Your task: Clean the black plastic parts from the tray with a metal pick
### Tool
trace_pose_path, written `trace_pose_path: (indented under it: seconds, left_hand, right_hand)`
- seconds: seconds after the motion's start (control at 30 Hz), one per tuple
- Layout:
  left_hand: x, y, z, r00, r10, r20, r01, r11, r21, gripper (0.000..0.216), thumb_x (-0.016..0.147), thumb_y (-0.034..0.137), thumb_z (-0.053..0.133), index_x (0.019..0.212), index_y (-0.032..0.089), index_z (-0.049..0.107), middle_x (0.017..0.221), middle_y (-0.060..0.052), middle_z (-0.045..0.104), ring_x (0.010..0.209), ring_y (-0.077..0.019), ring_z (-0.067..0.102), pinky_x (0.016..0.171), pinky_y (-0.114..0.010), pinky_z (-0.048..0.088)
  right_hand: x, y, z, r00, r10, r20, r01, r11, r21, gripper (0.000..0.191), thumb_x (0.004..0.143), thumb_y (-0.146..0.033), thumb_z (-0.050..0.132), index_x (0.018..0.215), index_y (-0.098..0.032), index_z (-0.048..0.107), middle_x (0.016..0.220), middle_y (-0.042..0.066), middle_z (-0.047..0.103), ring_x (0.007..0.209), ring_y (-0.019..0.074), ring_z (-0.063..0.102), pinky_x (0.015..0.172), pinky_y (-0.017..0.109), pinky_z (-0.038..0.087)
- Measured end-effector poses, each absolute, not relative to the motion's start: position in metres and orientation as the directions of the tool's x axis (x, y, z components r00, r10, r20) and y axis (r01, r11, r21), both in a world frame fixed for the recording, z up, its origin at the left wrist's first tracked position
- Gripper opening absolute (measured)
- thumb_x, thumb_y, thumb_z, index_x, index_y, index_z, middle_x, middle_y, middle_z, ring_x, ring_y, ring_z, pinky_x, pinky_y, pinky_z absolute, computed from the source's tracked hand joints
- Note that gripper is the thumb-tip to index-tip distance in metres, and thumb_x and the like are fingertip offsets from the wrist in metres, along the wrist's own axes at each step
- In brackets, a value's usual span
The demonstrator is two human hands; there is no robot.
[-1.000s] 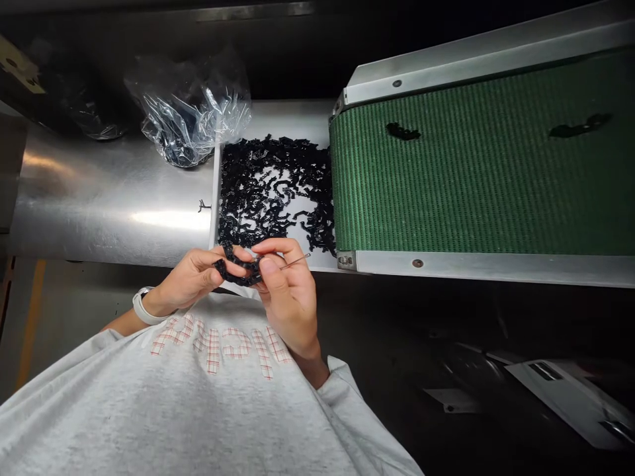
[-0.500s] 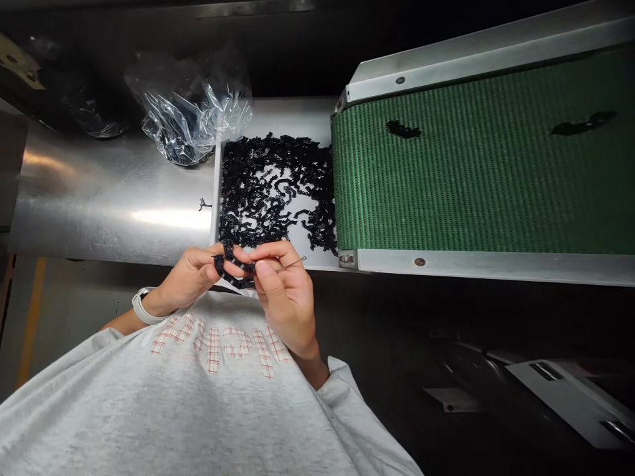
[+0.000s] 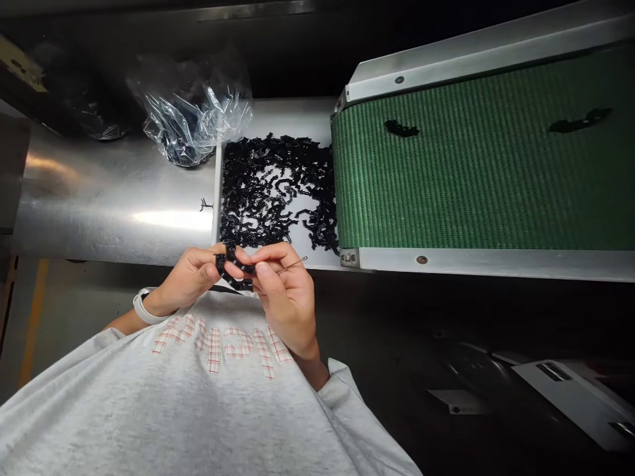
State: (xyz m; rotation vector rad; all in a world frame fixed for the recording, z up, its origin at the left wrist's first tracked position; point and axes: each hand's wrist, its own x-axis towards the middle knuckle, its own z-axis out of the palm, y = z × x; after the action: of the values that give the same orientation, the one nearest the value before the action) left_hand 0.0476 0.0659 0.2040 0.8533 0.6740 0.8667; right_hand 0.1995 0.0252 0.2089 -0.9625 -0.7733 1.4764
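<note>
Black curved parts (image 3: 221, 266) are held at the near edge of the white tray (image 3: 217, 198): the left hand (image 3: 196, 274) grips them between thumb and fingers, the right hand (image 3: 288, 291) pinches their right end, a thin metal rod (image 3: 297, 262) jutting from its fingers. Beyond the tray's far-left corner stands a clear bag (image 3: 186, 129); right of it, a green belt (image 3: 461, 172).

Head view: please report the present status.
Left grip on black curved work, one piece or two unclear. Right grip at its end, holding thin shiny rod. Fingers partly cover work.
</note>
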Motion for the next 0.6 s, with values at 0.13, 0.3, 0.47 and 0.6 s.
trace_pose_path:
  seconds: [0.13,0.3,0.47,0.6]
  left_hand:
    - [0.0491,0.0659,0.2043,0.471,0.866,-0.169,-0.376,0.37,0.85,0.042,0.071,0.063,0.08,0.066,0.021,0.081,0.078,-0.004,0.068,0.064,-0.0105,0.056,0.065,-0.027,0.052]
    - [0.0491,0.0669,0.2025,0.425,0.891,-0.16,-0.36,0.329,0.873,0.045,0.069,0.065,0.081,0.062,0.02,0.079,0.075,-0.004,0.067,0.068,-0.0124,0.059,0.065,-0.027,0.053]
    - [0.0484,0.0656,0.2016,0.422,0.886,-0.194,-0.347,0.355,0.868,0.048,0.069,0.066,0.081,0.062,0.019,0.077,0.077,-0.004,0.066,0.066,-0.0131,0.059,0.07,-0.033,0.056]
    - [0.0482,0.0654,0.2014,0.423,0.88,-0.216,-0.351,0.379,0.856,0.051,0.068,0.067,0.08,0.059,0.017,0.075,0.078,-0.004,0.064,0.065,-0.0116,0.056,0.068,-0.031,0.055]
  right_hand:
    - [0.1977,0.025,0.2089,-0.002,0.992,-0.128,-0.471,-0.114,-0.875,0.028,0.091,-0.05,0.07,0.09,-0.023,0.062,0.062,-0.008,0.052,0.046,0.0051,0.026,0.047,0.022,0.025]
    - [0.1956,0.0249,0.2094,-0.035,0.989,-0.145,-0.529,-0.142,-0.837,0.027,0.093,-0.051,0.067,0.09,-0.025,0.062,0.056,-0.01,0.037,0.047,0.0066,0.021,0.047,0.023,0.019]
    - [0.1937,0.0248,0.2106,-0.028,0.985,-0.168,-0.583,-0.152,-0.798,0.03,0.095,-0.054,0.061,0.089,-0.025,0.065,0.059,-0.009,0.037,0.051,0.0082,0.025,0.051,0.024,0.023]
    - [0.1931,0.0246,0.2117,-0.037,0.98,-0.194,-0.6,-0.178,-0.78,0.024,0.097,-0.047,0.058,0.089,-0.025,0.066,0.06,-0.008,0.037,0.053,0.0085,0.027,0.053,0.024,0.027]
